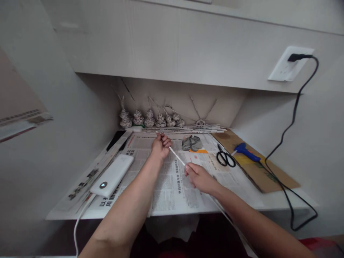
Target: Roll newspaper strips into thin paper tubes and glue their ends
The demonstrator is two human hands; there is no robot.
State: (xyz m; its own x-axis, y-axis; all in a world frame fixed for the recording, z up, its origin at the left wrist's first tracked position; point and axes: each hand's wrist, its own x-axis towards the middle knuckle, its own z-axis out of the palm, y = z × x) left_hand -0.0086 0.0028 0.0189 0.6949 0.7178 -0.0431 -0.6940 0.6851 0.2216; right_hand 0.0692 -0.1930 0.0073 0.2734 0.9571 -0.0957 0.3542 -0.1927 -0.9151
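Observation:
A thin white paper stick (177,156) runs on a slant between my two hands, above the newspaper. My left hand (161,146) is closed around its far end, fingers curled. Nearer to me, my right hand (200,176) pinches the stick between thumb and fingers. A pale strand (220,208) shows below my right wrist; whether it belongs to the stick I cannot tell. Beyond my left hand lies a row of long rolled-paper sticks (185,129).
Newspaper (163,182) covers the table. Several woven paper gourds (149,118) stand at the back. A grey cloth (191,143), black scissors (225,157) and a blue glue gun (247,152) on cardboard (278,179) lie right, near a black cord (288,125). A white power bank (114,175) sits left.

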